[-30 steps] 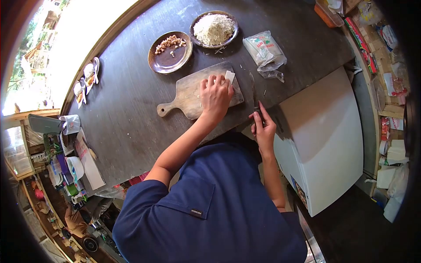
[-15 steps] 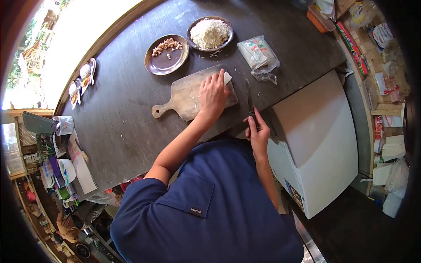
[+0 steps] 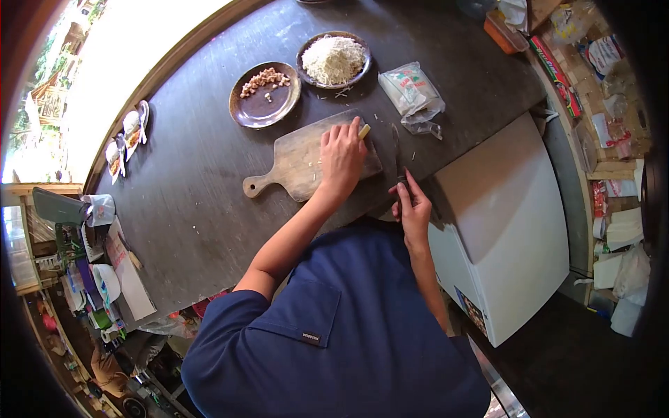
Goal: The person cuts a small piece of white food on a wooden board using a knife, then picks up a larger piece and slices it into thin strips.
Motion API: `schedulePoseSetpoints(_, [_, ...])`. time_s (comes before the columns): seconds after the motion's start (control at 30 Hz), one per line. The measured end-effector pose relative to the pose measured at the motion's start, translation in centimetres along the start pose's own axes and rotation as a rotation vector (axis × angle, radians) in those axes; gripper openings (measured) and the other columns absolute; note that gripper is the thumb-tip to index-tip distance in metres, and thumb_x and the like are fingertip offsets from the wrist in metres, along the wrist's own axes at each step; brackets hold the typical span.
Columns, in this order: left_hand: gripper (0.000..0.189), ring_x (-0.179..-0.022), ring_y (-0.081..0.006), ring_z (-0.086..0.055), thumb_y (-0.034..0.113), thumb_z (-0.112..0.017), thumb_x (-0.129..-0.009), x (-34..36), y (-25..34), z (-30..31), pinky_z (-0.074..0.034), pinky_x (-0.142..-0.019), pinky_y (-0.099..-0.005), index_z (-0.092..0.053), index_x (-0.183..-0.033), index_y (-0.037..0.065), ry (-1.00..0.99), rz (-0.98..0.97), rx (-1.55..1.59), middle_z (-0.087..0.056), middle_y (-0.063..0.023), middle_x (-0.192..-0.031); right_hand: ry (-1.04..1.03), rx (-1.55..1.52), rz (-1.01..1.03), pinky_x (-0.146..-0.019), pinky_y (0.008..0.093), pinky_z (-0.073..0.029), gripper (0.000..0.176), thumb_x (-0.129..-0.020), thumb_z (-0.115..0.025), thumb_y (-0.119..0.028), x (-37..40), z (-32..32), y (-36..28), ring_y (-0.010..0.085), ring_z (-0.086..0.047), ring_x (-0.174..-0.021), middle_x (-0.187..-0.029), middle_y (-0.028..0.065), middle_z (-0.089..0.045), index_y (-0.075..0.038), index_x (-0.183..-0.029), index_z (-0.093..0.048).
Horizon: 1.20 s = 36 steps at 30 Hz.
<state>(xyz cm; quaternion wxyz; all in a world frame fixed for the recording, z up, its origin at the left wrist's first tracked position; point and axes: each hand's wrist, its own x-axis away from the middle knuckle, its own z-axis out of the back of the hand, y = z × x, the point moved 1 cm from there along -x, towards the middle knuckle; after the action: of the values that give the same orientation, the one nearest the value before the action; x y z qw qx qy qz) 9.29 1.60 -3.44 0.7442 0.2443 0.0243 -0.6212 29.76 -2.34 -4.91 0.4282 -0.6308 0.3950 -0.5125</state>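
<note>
My left hand (image 3: 341,159) is over the wooden cutting board (image 3: 294,159), its fingers closed on a small pale-yellow piece (image 3: 364,131) that sticks out past the fingertips near the board's far right corner. What kind of food it is does not show. My right hand (image 3: 414,210) grips a knife (image 3: 398,152) by the handle, just right of the board, with the blade pointing away from me. A few tiny pale scraps lie on the board beside my left hand.
Beyond the board are a brown plate (image 3: 259,117) with small brown chunks (image 3: 263,81) and a plate (image 3: 304,72) heaped with pale shreds (image 3: 334,60). A plastic packet (image 3: 412,92) lies right of them. A white appliance (image 3: 505,209) stands at the table's right edge.
The piece in my left hand showed a broad white face before; now a narrow yellowish side shows. My right hand still holds the knife in nearly the same place. The view has shifted slightly.
</note>
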Motion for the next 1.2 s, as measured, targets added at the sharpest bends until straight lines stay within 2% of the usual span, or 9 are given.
schedulePoseSetpoints(0.17, [0.041, -0.11, -0.0263, -0.066, 0.018, -0.074, -0.09, 0.0, -0.4, -0.3, -0.047, -0.098, -0.0416, -0.071, -0.13, 0.009, 0.04, -0.051, -0.01, -0.073, -0.0069, -0.111, -0.027, -0.038, 0.009, -0.046, 0.0211, -0.039, 0.049, -0.108, -0.068, -0.02, -0.7, -1.6, -1.3, 0.0028, -0.052, -0.056, -0.095, 0.0039, -0.073, -0.007, -0.155, -0.058])
schedulePoseSetpoints(0.23, [0.031, -0.107, -0.0246, -0.067, 0.02, -0.075, -0.09, -0.1, -0.4, 0.1, -0.047, -0.097, -0.0414, -0.075, -0.12, 0.011, 0.074, -0.037, 0.038, -0.074, -0.0041, -0.105, -0.076, -0.025, -0.003, -0.048, 0.0208, -0.038, 0.05, -0.11, -0.065, -0.017, -0.5, -1.9, -2.0, 0.0044, -0.052, -0.056, -0.097, 0.0035, -0.072, -0.006, -0.158, -0.054])
schedulePoseSetpoints(0.37, [0.027, -0.106, -0.0239, -0.067, 0.023, -0.076, -0.091, -0.2, -0.4, 0.3, -0.046, -0.096, -0.042, -0.077, -0.115, 0.012, 0.082, -0.038, 0.046, -0.075, -0.0027, -0.105, -0.085, 0.008, 0.011, -0.048, 0.0209, -0.039, 0.051, -0.109, -0.065, -0.017, -0.6, -1.2, -1.1, 0.0043, -0.052, -0.056, -0.097, 0.0037, -0.072, -0.006, -0.158, -0.054])
schedulePoseSetpoints(0.43, [0.019, -0.104, -0.0233, -0.067, 0.024, -0.077, -0.092, -0.1, -0.3, 0.2, -0.046, -0.095, -0.0418, -0.08, -0.107, 0.014, 0.082, -0.038, 0.061, -0.075, -0.0015, -0.102, -0.074, 0.022, 0.02, -0.049, 0.0212, -0.039, 0.051, -0.109, -0.065, -0.017, -0.3, -0.9, -0.7, 0.0044, -0.052, -0.057, -0.097, 0.0037, -0.072, -0.006, -0.158, -0.054])
schedulePoseSetpoints(0.63, [0.012, -0.101, -0.023, -0.067, 0.027, -0.076, -0.094, 0.0, -0.8, 0.3, -0.045, -0.093, -0.0411, -0.084, -0.095, 0.017, 0.088, 0.025, 0.137, -0.076, -0.0001, -0.097, -0.059, -0.001, 0.003, -0.049, 0.0209, -0.04, 0.05, -0.11, -0.064, -0.019, 0.2, -0.5, -0.4, 0.0045, -0.053, -0.057, -0.097, 0.004, -0.072, -0.006, -0.158, -0.054])
schedulePoseSetpoints(0.83, [0.015, -0.101, -0.0242, -0.067, 0.027, -0.076, -0.095, -0.5, -2.0, 0.6, -0.045, -0.093, -0.0404, -0.085, -0.098, 0.016, 0.04, 0.096, 0.193, -0.077, -0.0013, -0.1, -0.08, 0.003, -0.005, -0.047, 0.0207, -0.04, 0.05, -0.11, -0.066, -0.021, 0.4, -0.4, -0.1, 0.004, -0.054, -0.057, -0.097, 0.0039, -0.072, -0.007, -0.157, -0.056])
schedulePoseSetpoints(1.2, [0.019, -0.108, -0.0274, -0.066, 0.03, -0.076, -0.095, -0.4, -2.2, 0.8, -0.045, -0.096, -0.0419, -0.086, -0.1, 0.015, -0.005, 0.058, 0.18, -0.079, -0.0029, -0.106, -0.112, 0.006, -0.01, -0.046, 0.0204, -0.039, 0.051, -0.109, -0.066, -0.021, 1.7, -0.3, 0.5, 0.0038, -0.054, -0.056, -0.095, 0.0034, -0.073, -0.008, -0.157, -0.056])
